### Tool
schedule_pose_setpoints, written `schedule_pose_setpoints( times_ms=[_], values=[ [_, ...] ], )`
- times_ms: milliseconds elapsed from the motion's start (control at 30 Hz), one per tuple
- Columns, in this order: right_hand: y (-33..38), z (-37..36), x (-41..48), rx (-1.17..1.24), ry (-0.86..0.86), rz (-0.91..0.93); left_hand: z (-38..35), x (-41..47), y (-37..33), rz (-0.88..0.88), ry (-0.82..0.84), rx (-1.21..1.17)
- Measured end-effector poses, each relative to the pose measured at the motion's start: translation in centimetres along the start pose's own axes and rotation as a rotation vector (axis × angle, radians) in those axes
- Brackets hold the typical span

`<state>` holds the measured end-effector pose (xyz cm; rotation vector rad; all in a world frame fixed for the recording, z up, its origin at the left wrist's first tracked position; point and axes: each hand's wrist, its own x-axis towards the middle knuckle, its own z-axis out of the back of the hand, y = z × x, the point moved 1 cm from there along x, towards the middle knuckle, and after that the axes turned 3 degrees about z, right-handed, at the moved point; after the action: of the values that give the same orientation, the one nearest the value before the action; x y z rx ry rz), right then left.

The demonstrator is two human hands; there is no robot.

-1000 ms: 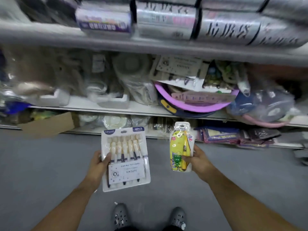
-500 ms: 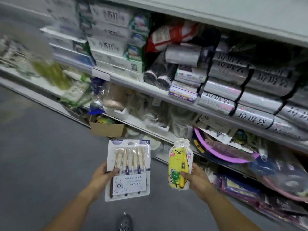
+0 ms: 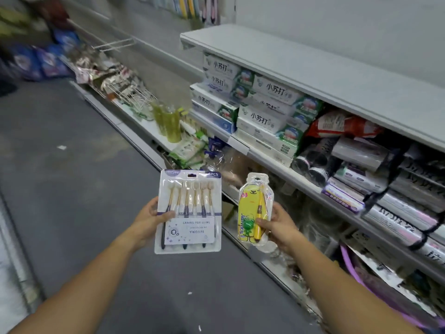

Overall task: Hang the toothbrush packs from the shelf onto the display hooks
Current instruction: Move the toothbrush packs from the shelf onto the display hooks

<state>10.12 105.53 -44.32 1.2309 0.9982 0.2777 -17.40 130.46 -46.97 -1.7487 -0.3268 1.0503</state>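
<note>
- Left thumb (image 3: pixel 166 215) lies across the front of the white six-brush pack (image 3: pixel 189 213), just above its label. The other fingers are behind the card and hidden. So it's a pinch on the pack's left edge.
- Left hand (image 3: pixel 147 220): back of the hand faces left, wrist roughly straight. The pack is upright with its front to the camera.
- Right thumb (image 3: pixel 262 223) presses the lower front of the yellow kids' brush pack (image 3: pixel 255 210), beside the green frog figure. The fingers wrap behind its right edge, clamping the pack between thumb and fingers.
- Right hand (image 3: pixel 279 225): palm turned inward. The pack is upright with a slight lean, hang tab at the top.
- The two packs are side by side at about the same height, close but apart, and both are in the air above the grey floor (image 3: pixel 60 189).
- Both forearms reach forward from the lower corners and converge toward the middle: left forearm (image 3: pixel 84 285), right forearm (image 3: pixel 349 285).
- Right of the hands, the shelf (image 3: pixel 313 75) has stacked toothpaste boxes (image 3: pixel 262 116) under it, with silver rolls (image 3: pixel 397 206) further right.
- Bare wire display hooks (image 3: pixel 113 45) stick out of the back panel far up the aisle on the left, well away from both packs.
- More hanging packs (image 3: pixel 192 8) sit at the top edge, too blurred to identify.
</note>
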Motion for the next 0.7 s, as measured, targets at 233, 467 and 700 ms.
schedule_pose_setpoints(
  times_ms=[233, 467, 700],
  values=[
    [7.1, -10.4, 4.8, -0.075, 0.068, 0.052, 10.1, 3.0, -5.4, -0.039, -0.082, -0.095],
    [11.5, -19.6, 11.0, -0.071, 0.141, 0.057, 17.9, 5.5, -9.6, -0.065, -0.082, -0.152],
    [14.0, -25.7, 17.2, -0.09, 0.236, 0.011, 23.2, 8.8, -12.0, -0.068, -0.189, -0.156]
  ],
)
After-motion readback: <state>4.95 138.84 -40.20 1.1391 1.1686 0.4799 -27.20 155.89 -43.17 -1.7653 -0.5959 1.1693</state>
